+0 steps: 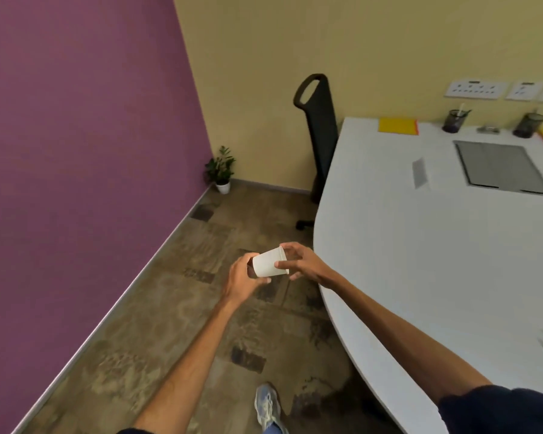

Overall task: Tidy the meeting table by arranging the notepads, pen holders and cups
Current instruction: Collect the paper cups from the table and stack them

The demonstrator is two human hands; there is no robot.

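The person stands at the rounded end of the white meeting table (420,261), both arms out. Between the hands, held over the carpet just off the table's edge, a white paper cup (270,262) lies tipped on its side, mouth towards three o'clock. The left hand (243,278) curls round the cup's base end, thumb under it. The right hand (304,261) pinches the rim between thumb and fingertips, the other fingers loosely spread.

From the cup, up at one o'clock, a yellow notepad (397,125) lies at the table's far edge. Further round towards two o'clock stand two dark mesh pen holders (453,121) (528,125), with a grey inset panel (502,167) nearer than them. A black office chair (318,126) stands at twelve o'clock against the table, and a small potted plant (220,169) sits in the corner at eleven.
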